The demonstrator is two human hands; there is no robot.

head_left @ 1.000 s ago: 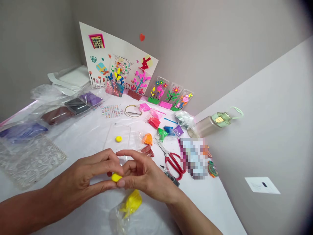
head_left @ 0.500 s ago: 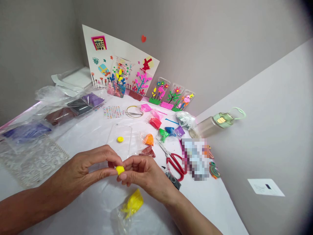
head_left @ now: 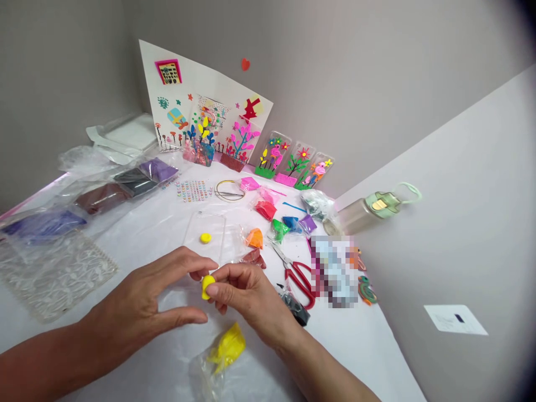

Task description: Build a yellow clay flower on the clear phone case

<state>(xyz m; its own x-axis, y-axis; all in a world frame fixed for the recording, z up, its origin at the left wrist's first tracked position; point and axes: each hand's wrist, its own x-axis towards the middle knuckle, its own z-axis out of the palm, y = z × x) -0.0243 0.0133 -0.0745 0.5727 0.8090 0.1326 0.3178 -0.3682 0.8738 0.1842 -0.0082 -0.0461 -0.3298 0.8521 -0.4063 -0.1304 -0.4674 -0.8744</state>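
The right hand (head_left: 247, 296) pinches a small soft lump of yellow clay (head_left: 207, 286) between its thumb and fingertips, low in the middle of the frame. It holds the lump up off the white desk (head_left: 167, 223), so the fingers can get all around it. The left hand (head_left: 142, 304) is open beside it, thumb and fingers spread in a curve, with one fingertip close to the lump, maybe touching.

Just below the hands lies a clear plastic bag with more yellow clay (head_left: 226, 346), near enough to reach. A little above them a clear flat phone case (head_left: 205, 240) lies on the desk with a small round yellow clay dot (head_left: 205, 238) stuck on it.

To the right are small bags of coloured clay (head_left: 276, 220) and red-handled scissors (head_left: 297, 273), all close by. Finished cases with clay flowers (head_left: 293, 162) lean on the grey wall in the upper middle, standing up so they show.

I can read no words or brand names; a patch at the right is blurred.
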